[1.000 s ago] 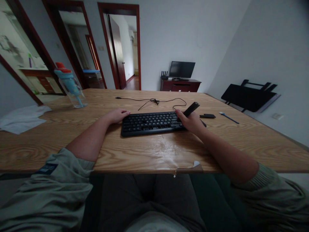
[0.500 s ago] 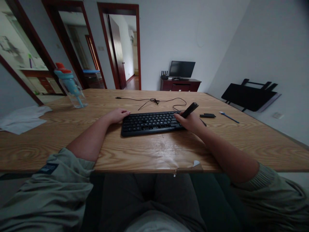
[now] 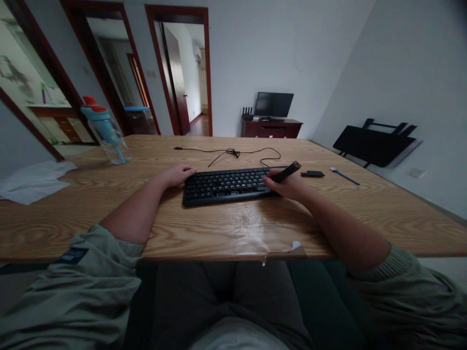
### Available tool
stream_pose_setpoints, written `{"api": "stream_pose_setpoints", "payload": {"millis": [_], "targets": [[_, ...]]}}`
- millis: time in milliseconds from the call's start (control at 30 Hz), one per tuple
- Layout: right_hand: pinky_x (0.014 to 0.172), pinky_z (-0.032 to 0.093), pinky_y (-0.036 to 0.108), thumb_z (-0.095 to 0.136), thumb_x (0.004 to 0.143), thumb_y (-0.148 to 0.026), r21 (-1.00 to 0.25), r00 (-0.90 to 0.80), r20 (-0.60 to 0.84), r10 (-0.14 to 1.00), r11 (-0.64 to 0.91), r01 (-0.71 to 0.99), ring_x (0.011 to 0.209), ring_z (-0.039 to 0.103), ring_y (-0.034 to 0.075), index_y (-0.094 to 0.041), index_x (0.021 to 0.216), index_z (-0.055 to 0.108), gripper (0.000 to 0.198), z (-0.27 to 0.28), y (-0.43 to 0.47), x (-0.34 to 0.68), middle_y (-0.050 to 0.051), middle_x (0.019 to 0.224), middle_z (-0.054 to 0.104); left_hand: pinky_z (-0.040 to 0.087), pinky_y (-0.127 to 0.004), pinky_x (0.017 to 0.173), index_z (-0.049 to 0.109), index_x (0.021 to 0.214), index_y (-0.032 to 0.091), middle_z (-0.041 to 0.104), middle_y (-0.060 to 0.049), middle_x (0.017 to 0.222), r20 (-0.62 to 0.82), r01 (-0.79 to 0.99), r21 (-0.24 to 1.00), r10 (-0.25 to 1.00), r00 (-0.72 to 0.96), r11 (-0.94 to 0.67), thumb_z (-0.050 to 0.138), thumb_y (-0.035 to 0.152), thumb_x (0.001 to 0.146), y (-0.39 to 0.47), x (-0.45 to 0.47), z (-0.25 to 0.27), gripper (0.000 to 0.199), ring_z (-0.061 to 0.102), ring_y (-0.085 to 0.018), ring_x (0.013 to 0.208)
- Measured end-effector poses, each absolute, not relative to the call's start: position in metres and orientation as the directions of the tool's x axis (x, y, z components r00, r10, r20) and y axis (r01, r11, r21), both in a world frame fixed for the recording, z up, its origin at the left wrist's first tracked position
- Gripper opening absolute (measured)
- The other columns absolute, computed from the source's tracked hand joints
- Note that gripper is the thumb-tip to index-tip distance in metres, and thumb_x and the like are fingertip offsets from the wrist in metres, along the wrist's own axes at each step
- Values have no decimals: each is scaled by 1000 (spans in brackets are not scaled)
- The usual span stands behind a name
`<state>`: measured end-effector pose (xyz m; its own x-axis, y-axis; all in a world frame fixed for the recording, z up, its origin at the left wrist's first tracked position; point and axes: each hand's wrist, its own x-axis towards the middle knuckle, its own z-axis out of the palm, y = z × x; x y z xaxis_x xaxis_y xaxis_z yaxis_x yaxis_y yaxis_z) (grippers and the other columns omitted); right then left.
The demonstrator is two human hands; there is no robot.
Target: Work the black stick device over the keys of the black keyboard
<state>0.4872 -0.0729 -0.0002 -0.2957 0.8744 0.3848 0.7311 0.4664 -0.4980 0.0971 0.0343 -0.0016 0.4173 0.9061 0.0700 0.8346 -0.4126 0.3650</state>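
A black keyboard [image 3: 226,185] lies on the wooden table in front of me, with several key caps absent along its front row. At its far left corner, my left hand [image 3: 179,174] is closed on the edge, the fingertips on the frame. Over the right end, my right hand [image 3: 286,184] grips a thick black pen-shaped tool [image 3: 288,171], tilted with its upper end pointing up and right. The tool's lower end is hidden by the fingers, so I cannot tell whether it touches the keys.
Behind the keyboard runs a tied black cable [image 3: 233,152]. Right of it lie a small black flat piece [image 3: 313,173] and a blue brush [image 3: 345,176]. A clear water bottle [image 3: 109,133] and white tissue [image 3: 34,179] stand left. Torn film marks the table's front edge [image 3: 284,253].
My right hand has tipped the black tool lower, its upper end dropping slightly to the right. My left hand and the keyboard stay in place.
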Motion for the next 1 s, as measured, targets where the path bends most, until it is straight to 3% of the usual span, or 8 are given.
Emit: {"api": "stream_pose_setpoints", "payload": {"millis": [300,567,667,800,1000], "targets": [[59,34,30,49,84,-39,-523,-222,398,890,419,743,60,45,16,-20,64,53,28,4,-69,474,0,59,48,46,-33,84,69,90,17,73,-10,100,65,840,350,905,420,-415,35,60,88,33,98,1,54,65,-25,91],[61,31,32,51,78,-34,-474,-375,405,834,542,694,62,44,17,-21,62,48,20,6,-56,468,0,60,46,46,-33,86,70,94,18,74,-10,103,65,840,353,906,417,-412,36,61,88,35,96,-1,55,65,-25,93],[65,34,32,53,76,-33,-580,-306,465,831,547,604,67,46,18,-21,61,47,20,-3,-55,460,0,64,48,46,-34,86,71,94,17,74,-11,103,65,845,355,912,405,-400,36,60,88,35,97,-1,55,65,-26,93],[61,34,31,54,85,-46,-791,-144,387,911,408,455,63,43,16,-21,64,48,33,-17,-57,449,-1,63,47,47,-34,85,72,93,18,75,-10,101,56,847,372,919,389,-381,38,59,87,35,98,-1,53,64,-25,91],[64,39,32,54,88,-50,-830,-74,420,904,416,372,60,45,16,-22,57,50,43,-24,-54,442,0,59,49,46,-32,80,70,88,18,74,-9,95,67,841,371,915,398,-393,38,60,85,35,100,-1,53,64,-24,87]]}}
